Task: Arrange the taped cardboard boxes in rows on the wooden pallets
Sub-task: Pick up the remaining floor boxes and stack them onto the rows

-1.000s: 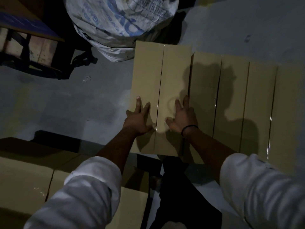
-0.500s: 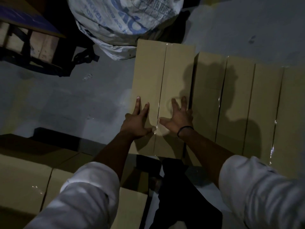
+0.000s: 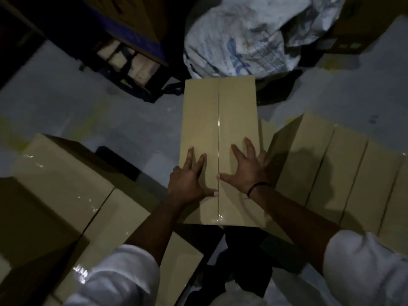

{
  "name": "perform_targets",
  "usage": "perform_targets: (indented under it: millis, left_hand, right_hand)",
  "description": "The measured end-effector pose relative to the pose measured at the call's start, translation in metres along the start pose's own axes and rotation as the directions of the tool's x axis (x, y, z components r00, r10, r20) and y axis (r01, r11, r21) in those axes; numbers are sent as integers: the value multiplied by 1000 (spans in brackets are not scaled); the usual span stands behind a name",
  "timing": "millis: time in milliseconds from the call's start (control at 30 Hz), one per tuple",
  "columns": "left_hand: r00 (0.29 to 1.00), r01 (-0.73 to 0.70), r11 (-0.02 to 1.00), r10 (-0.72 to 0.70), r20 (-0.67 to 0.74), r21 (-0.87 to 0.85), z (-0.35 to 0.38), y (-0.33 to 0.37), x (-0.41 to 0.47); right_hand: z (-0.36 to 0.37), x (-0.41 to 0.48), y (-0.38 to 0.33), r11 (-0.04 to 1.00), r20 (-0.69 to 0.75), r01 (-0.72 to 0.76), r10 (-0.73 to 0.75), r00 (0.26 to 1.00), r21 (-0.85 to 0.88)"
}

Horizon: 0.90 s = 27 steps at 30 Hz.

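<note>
Left hand (image 3: 187,180) and right hand (image 3: 245,171) flat, fingers (image 3: 249,147) spread, on the taped box (image 3: 218,115) beside the row of boxes (image 3: 335,164), so I'd push both sides evenly to square it up.

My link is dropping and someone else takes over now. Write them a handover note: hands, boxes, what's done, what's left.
Left hand: open, flat on top of the taped cardboard box, left of its tape seam.
Right hand: open, fingers spread flat on the same top, right of the seam.
Box: beside the left end of the row of boxes, its far end jutting past theirs.
Done: that row stands side by side on the right. Whether a pallet lies under it cannot be seen.
Left: probably square this box with the row, then bring over the other boxes on the left.
</note>
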<state>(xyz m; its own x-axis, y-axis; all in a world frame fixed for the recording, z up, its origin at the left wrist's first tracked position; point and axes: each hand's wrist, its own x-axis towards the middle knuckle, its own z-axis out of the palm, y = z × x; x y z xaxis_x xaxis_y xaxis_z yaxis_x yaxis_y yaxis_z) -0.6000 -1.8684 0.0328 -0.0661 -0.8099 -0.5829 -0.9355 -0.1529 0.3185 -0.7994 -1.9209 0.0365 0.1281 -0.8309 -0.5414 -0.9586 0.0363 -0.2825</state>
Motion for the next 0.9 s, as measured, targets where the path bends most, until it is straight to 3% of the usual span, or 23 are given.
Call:
perform_targets:
  millis: [200,433,667,900]
  left_hand:
    - [928,180,951,-249,-278,-250,10,-62,-110]
    - [812,349,846,-488,-321,-404,60,-145,-275]
    - [722,475,755,-628,-290,-452,112,-220,-350]
    - [694,529,628,-707,-135,-571,157,-265,-366]
  right_hand:
    - [5,-46,-99,939,-88,306,-322,943,-161]
    - [85,-138,-223,768,-52,588,-618,785,-254]
    - [167,-186,-308,666,130,691,-687,715,-281]
    - [233,-171,-334,652,464,716,-569,679,-249]
